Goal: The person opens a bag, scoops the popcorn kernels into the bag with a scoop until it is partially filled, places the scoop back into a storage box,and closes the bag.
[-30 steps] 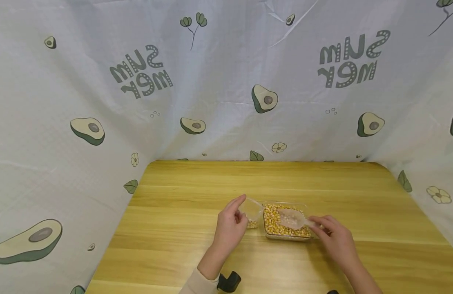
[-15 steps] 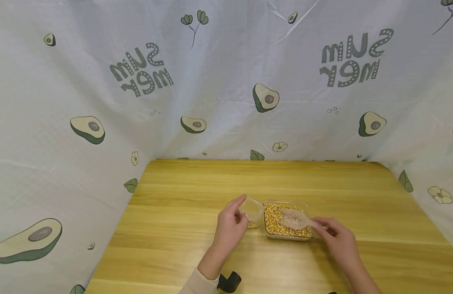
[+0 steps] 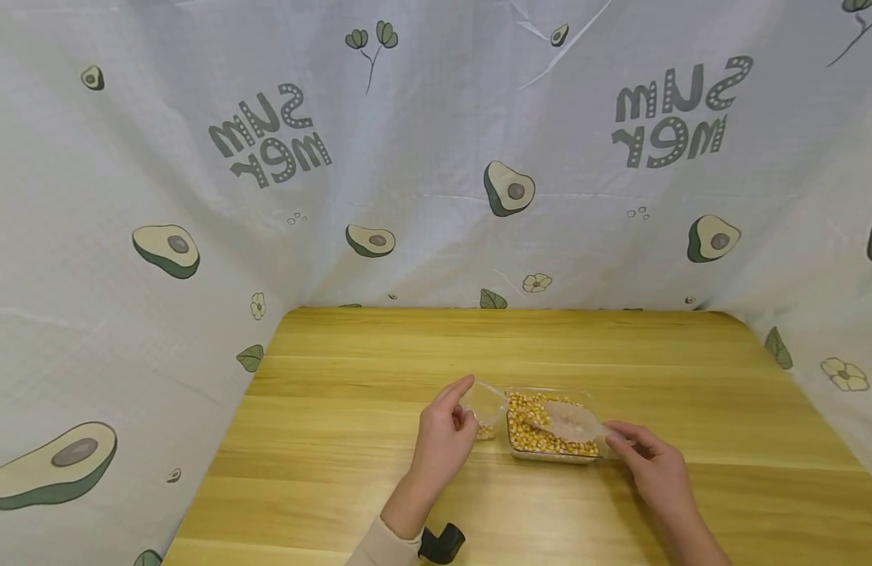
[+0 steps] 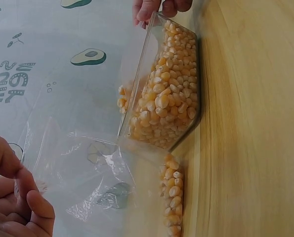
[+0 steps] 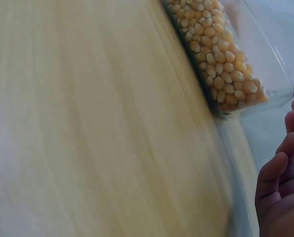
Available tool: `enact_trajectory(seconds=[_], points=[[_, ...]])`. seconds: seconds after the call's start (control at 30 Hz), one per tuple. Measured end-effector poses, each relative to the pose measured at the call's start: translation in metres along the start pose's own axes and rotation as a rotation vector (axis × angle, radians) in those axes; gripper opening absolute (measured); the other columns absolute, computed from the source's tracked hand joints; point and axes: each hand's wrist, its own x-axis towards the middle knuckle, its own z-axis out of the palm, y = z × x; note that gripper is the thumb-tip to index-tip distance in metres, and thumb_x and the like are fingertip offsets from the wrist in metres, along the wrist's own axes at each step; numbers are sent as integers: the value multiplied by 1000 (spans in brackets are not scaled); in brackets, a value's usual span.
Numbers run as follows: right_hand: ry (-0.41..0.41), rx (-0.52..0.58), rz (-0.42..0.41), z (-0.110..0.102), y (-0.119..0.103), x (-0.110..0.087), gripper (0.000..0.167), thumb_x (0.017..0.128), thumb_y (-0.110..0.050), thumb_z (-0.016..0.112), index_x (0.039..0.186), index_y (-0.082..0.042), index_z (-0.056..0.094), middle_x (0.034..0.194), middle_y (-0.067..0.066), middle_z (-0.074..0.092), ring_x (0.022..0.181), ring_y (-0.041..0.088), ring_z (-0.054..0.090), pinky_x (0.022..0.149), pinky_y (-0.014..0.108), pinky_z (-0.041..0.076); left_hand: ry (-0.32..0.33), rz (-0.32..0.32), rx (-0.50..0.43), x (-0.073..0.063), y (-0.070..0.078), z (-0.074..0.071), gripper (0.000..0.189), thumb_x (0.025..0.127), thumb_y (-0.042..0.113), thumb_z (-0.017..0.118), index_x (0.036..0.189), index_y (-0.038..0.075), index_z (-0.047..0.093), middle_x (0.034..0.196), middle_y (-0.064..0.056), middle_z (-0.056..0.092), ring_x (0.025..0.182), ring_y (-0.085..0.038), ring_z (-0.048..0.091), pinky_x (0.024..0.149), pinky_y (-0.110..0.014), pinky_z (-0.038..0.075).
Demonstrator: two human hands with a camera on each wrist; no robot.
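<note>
In the head view my left hand [image 3: 443, 434] pinches the rim of a clear plastic bag [image 3: 483, 402], holding its mouth up. Corn kernels [image 4: 172, 197] lie in the bag's bottom in the left wrist view. To the bag's right stands a rectangular glass container [image 3: 554, 457] filled with yellow corn kernels [image 3: 524, 436]. My right hand [image 3: 655, 472] grips the handle of a translucent scoop [image 3: 573, 422], which hangs over the container with kernels at its front end. In the right wrist view the right hand's fingers [image 5: 273, 173] are curled beside the container; the scoop is barely visible there.
Everything stands on a wooden table [image 3: 336, 440]. A white curtain [image 3: 436, 141] printed with avocados surrounds it at the back and sides. A black strap piece [image 3: 443, 542] sits by the left wrist.
The scoop has risen from among the kernels and now carries some at its front. My right hand has shifted slightly right. The left hand and bag have stayed put.
</note>
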Motion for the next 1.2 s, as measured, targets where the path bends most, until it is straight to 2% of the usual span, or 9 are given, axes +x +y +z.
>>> enact_trajectory(seconds=[0.27, 0.63, 0.87, 1.07, 1.2], points=[[-4, 132, 76, 0, -4, -2, 31, 93, -25, 69, 117, -5, 72, 84, -25, 62, 69, 2, 50, 58, 19, 47, 4, 18, 13, 0, 0, 2, 51, 87, -7, 55, 136, 4, 61, 135, -14, 63, 60, 1, 39, 55, -15, 41], [4, 136, 83, -4, -9, -5, 34, 95, -30, 68, 118, -6, 71, 80, -18, 62, 68, 8, 51, 58, 22, 47, 1, 27, 12, 0, 0, 2, 51, 87, -7, 55, 137, 4, 60, 137, -16, 61, 59, 2, 38, 55, -14, 41], [-5, 100, 26, -10, -23, -9, 32, 96, -28, 65, 119, -5, 70, 70, -9, 58, 67, 10, 51, 58, 26, 43, 4, 15, -7, 0, -1, 2, 53, 87, -8, 54, 138, 4, 59, 140, -18, 59, 59, 1, 38, 55, -14, 40], [-6, 175, -11, -9, -39, -11, 25, 95, -20, 68, 114, -4, 72, 79, -13, 64, 67, 6, 53, 61, 23, 46, 0, 10, -17, 0, -1, 1, 53, 87, -8, 54, 138, 5, 59, 140, -18, 59, 59, 1, 37, 55, -14, 39], [-16, 191, -30, -7, -48, -12, 25, 95, -19, 68, 115, -4, 72, 79, -14, 64, 67, 6, 53, 61, 23, 46, -8, 13, -17, 0, -1, 1, 53, 87, -8, 54, 139, 5, 58, 140, -17, 59, 59, 1, 38, 54, -14, 39]])
